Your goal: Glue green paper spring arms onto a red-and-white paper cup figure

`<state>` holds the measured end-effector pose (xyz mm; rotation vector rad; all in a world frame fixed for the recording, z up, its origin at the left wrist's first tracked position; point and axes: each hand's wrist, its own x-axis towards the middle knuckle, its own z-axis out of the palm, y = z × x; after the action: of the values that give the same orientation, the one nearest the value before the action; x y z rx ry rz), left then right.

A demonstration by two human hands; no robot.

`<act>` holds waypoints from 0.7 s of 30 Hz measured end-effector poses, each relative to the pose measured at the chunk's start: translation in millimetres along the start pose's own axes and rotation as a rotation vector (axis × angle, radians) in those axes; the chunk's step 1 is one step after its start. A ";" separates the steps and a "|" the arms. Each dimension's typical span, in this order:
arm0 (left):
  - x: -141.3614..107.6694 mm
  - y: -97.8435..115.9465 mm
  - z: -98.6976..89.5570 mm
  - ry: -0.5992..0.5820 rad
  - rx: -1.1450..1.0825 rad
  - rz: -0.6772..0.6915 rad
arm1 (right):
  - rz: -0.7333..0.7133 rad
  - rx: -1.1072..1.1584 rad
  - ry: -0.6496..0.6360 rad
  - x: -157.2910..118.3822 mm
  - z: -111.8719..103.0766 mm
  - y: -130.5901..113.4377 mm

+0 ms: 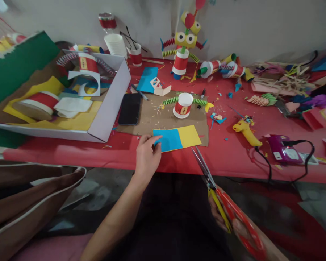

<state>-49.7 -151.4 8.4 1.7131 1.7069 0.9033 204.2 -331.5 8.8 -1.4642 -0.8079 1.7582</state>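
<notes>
My left hand (148, 156) is at the left end of a strip of blue and yellow paper (190, 136). Its thumb and forefinger are bent over the blue part with a gap between them; I cannot tell if they press on it. The strip lies across the front edge of a brown cardboard sheet (149, 112). My right hand (220, 214) grips scissors (203, 166) with red and yellow handles, their blades slightly apart and pointing at the strip's right corner. Behind the strip stands a red and white paper cup (184, 106) with green folded-paper arms.
A black phone (129, 109) lies beside a white-sided box (111, 98) of paper and cups. Cup figures (180, 61) stand and lie along the wall. At right are a yellow glue gun (247, 133), a purple power strip (284, 150) with cords, and scraps. Someone's legs (43, 195) show lower left.
</notes>
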 end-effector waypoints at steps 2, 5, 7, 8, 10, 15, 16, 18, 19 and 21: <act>0.4 -1.9 -1.1 -0.013 -0.046 -0.041 | 0.075 0.099 -0.067 -5.6 3.0 -1.5; 1.0 -5.1 -0.3 -0.010 -0.101 -0.102 | 0.107 0.180 -0.019 -9.7 9.2 0.0; 0.0 -5.7 1.5 -0.010 -0.213 -0.149 | 0.127 0.188 -0.047 -4.8 13.4 2.3; -1.3 -5.5 2.5 -0.018 -0.292 -0.175 | 0.135 0.185 -0.081 0.0 15.6 3.1; -5.6 -4.2 3.9 -0.048 -0.428 -0.228 | 0.124 0.185 -0.154 12.2 20.7 2.8; -20.9 -2.2 3.1 -0.107 -0.447 -0.261 | 0.014 0.193 -0.181 37.4 38.4 -6.4; -23.4 -2.2 2.5 -0.107 -0.426 -0.255 | 0.004 0.193 -0.180 39.9 41.7 -8.2; -27.1 -2.3 1.6 -0.101 -0.381 -0.239 | -0.001 0.203 -0.191 42.7 46.7 -10.2; -28.2 -2.3 1.3 -0.095 -0.362 -0.231 | -0.004 0.210 -0.189 43.3 48.5 -10.5; -29.1 -2.1 1.2 -0.088 -0.340 -0.221 | -0.009 0.206 -0.180 43.4 50.9 -9.6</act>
<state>-49.1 -180.3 3.8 1.2955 1.5452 0.9377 150.1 -291.6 1.3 -1.1795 -0.6977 1.9240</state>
